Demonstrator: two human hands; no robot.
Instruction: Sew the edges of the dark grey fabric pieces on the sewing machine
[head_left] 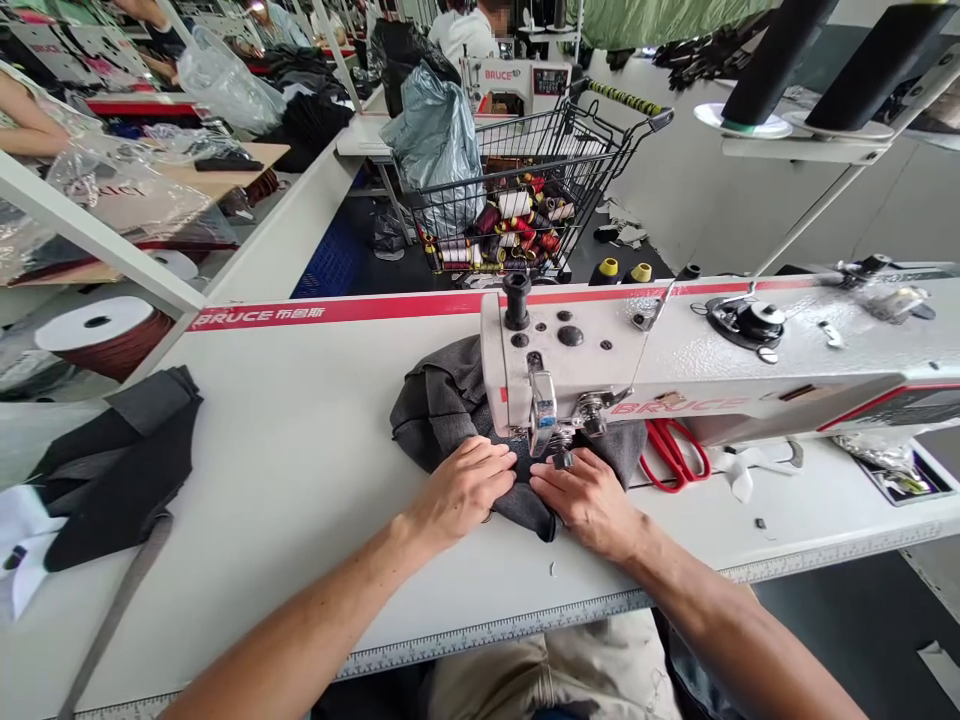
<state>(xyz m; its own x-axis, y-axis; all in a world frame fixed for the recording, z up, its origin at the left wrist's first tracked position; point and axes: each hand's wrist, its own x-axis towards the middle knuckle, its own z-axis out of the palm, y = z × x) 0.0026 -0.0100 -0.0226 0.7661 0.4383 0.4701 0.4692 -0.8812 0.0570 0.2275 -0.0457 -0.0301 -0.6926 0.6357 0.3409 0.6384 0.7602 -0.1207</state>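
A bunched dark grey cloth piece (442, 400) lies under the head of a white sewing machine (499, 370), spreading out on both sides of it. My left hand (469, 485) grips the cloth just left of the needle area, its fingers bent and close together. On the other side, my right hand (589, 500) presses and holds the same cloth, fingertips near the presser foot. The needle point is hidden behind the machine's metal parts and my fingers. A folded edge of cloth hangs toward me between the hands.
Red-handled scissors (675, 455) lie right of the cloth. Folded dark fabric pieces (127, 460) and a grey strip (120, 610) lie at the left. A measuring tape (495, 637) edges the table. Behind stands a wire cart (525, 150) with thread spools; co-workers sit further back.
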